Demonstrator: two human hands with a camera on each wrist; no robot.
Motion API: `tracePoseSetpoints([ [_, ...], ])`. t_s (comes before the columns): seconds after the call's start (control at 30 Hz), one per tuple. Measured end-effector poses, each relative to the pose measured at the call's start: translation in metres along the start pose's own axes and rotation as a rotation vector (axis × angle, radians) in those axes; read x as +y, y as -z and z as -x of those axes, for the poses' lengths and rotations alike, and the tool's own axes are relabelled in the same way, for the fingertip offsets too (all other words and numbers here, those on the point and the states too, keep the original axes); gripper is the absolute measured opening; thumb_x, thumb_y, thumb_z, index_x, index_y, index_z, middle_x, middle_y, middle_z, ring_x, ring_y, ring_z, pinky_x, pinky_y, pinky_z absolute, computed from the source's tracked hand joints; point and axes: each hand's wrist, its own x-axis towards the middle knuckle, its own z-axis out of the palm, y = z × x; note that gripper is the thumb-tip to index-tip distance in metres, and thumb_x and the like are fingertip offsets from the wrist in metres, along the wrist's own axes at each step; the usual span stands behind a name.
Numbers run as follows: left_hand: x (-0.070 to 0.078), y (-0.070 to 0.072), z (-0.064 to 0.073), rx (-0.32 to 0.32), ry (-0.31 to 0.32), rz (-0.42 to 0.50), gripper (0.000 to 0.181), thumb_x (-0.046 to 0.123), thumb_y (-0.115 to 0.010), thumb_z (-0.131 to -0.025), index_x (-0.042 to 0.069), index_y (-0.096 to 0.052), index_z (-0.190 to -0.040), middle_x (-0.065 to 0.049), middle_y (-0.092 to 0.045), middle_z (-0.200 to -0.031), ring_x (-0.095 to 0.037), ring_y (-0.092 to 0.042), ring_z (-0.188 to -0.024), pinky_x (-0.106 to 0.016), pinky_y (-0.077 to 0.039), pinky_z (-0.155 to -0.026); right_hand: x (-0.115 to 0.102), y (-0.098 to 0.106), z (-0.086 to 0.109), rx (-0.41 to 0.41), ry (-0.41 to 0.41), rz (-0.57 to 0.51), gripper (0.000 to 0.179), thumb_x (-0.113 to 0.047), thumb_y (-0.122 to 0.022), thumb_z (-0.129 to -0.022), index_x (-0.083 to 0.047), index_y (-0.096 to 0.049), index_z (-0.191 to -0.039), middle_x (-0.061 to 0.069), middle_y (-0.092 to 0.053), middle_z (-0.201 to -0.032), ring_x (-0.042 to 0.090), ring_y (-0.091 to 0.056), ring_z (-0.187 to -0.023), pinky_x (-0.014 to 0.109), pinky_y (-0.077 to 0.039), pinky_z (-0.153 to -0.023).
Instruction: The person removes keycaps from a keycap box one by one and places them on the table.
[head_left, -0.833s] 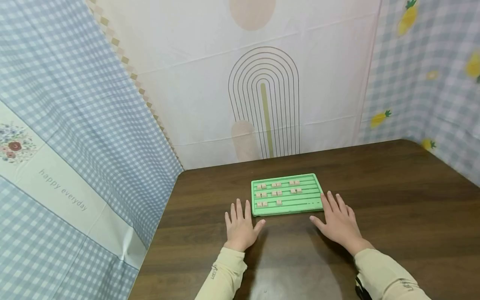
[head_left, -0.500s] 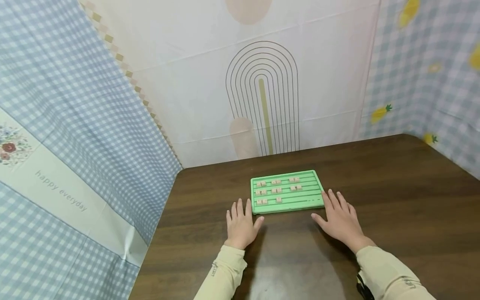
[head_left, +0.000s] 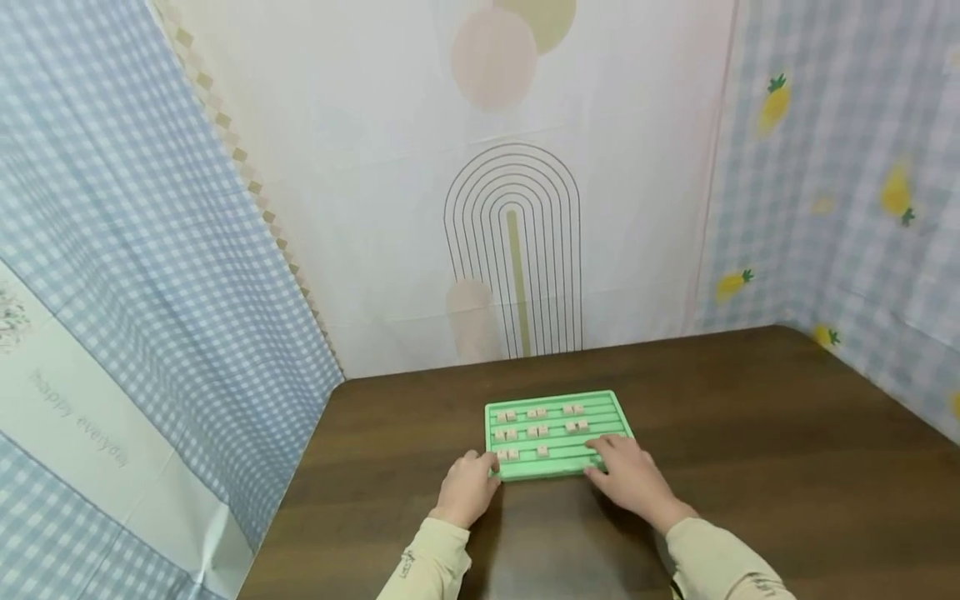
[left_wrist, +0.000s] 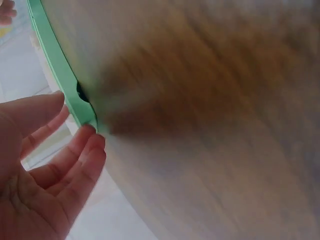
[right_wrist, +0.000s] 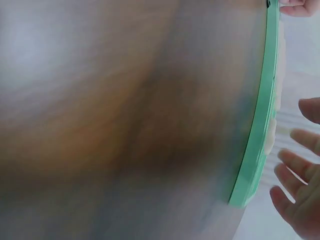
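Observation:
A green grooved board (head_left: pixel 540 473) lies on the table, with small beige tiles (head_left: pixel 542 451) standing in rows, mostly in pairs. At its near left corner my left hand (head_left: pixel 462 487) holds the edge. The left wrist view shows the thumb of that hand (left_wrist: pixel 42 195) against the board's front side (left_wrist: pixel 65 75), and the fingers bent round the corner. Over the near right part of the board is my right hand (head_left: pixel 633 479). In the right wrist view its loosely bent, spread fingers (right_wrist: pixel 295 165) stand apart from the green edge (right_wrist: pixel 255 130) and hold nothing.
The dark wooden table (head_left: pixel 750 433) reaches back to a pale cloth (head_left: pixel 390 208) with printed arches. Blue checked cloth (head_left: pixel 187 292) hangs on the left, and another checked cloth with pineapples (head_left: pixel 847 183) on the right.
From lying flat beside the board, my left hand has bent its fingers round the near left corner. My right hand has moved left over the board. The head view has tilted up.

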Motion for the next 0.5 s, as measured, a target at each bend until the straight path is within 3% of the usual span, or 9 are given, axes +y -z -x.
tracePoseSetpoints([
  [0.2, -0.014, -0.010, 0.000, -0.073, -0.029, -0.013, 0.009, 0.018, -0.072, -0.078, 0.013, -0.065, -0.081, 0.001, -0.055, -0.070, -0.010, -0.050, -0.057, -0.022, -0.040, -0.050, -0.026, -0.021, -0.021, -0.057, 0.045, 0.021, 0.029, -0.023, -0.067, -0.083, -0.009, -0.064, -0.108, 0.010, -0.063, -0.108, 0.031, -0.058, -0.101, 0.046, -0.048, -0.080],
  [0.5, -0.018, -0.015, -0.010, -0.002, -0.082, -0.071, 0.017, 0.019, -0.074, -0.076, 0.017, -0.058, -0.070, 0.004, -0.052, -0.065, -0.009, -0.049, -0.054, -0.020, -0.037, -0.049, -0.045, -0.038, -0.046, -0.035, 0.030, 0.046, 0.023, -0.020, -0.067, -0.083, -0.010, -0.066, -0.104, 0.007, -0.064, -0.097, 0.025, -0.061, -0.086, 0.040, -0.050, -0.070],
])
